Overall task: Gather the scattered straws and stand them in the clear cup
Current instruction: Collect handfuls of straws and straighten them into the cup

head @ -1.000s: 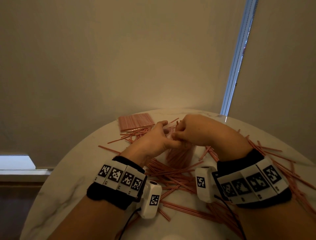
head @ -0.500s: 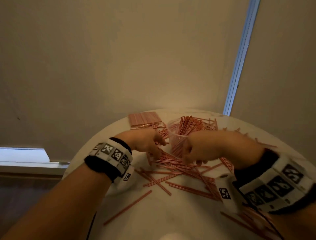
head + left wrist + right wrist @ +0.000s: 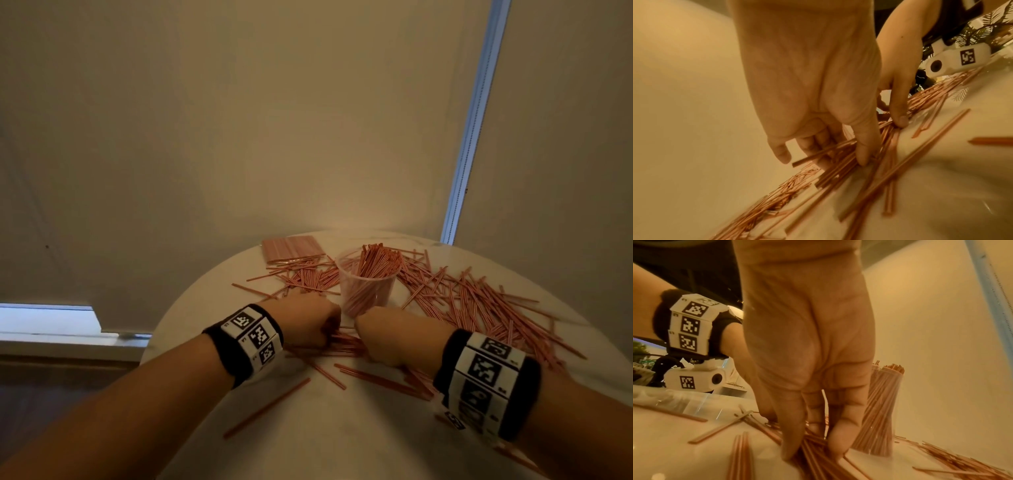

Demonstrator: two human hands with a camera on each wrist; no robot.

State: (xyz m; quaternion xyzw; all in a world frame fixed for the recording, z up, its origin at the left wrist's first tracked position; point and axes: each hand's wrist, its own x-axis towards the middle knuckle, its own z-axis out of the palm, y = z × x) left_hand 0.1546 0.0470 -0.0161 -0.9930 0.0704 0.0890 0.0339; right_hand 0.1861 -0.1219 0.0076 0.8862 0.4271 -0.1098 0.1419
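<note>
A clear cup [image 3: 368, 291] stands mid-table, packed with upright red straws [image 3: 378, 262]; the right wrist view shows the cup [image 3: 882, 410] just beyond my fingers. Loose straws [image 3: 479, 301] lie all round it. Both hands are down on the table in front of the cup, close together. My left hand [image 3: 323, 329] pinches a small pile of straws [image 3: 840, 164] between thumb and fingers [image 3: 863, 155]. My right hand [image 3: 363, 337] grips the other end of the same pile [image 3: 813, 446] between thumb and fingers [image 3: 839, 439]. From the head view the fingertips are hidden.
A flat packet of straws [image 3: 291, 248] lies at the back left of the round white table [image 3: 212, 342]. Single straws [image 3: 267, 407] lie near the front. A wall rises close behind the table, and the table edge curves away on the left.
Both hands have come down from the top of the cup to the table in front of it. They now close on straws lying there. The camera view has shifted.
</note>
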